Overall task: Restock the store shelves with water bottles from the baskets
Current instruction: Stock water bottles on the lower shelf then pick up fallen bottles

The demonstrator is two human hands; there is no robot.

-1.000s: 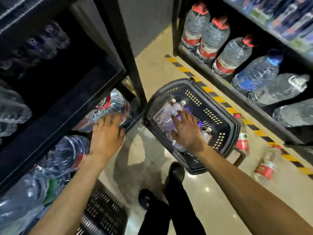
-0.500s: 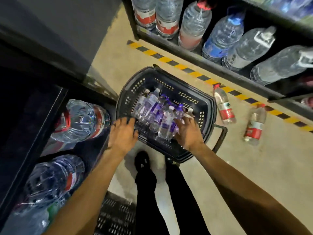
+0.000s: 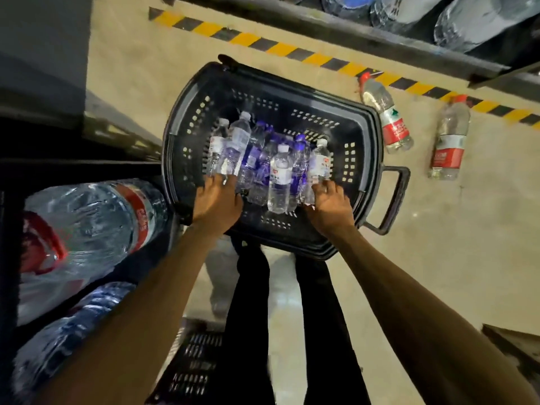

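A beige floor (image 3: 438, 258) with a yellow-black stripe (image 3: 248, 39) ran between shelves (image 3: 365, 33). On it stood a black basket (image 3: 371, 147) holding water bottles (image 3: 279, 173); 2 red-labelled bottles (image 3: 391, 124) lay beside. The left hand (image 3: 217, 204) and right hand (image 3: 331, 204) touched bottle bases; whether they grasped, I cannot tell.

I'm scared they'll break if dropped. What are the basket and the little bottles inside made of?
The basket looks like dark, matte moulded plastic: its walls have rows of slots. The small water bottles look like thin, clear, glossy plastic: you can see through them, and they catch the light.
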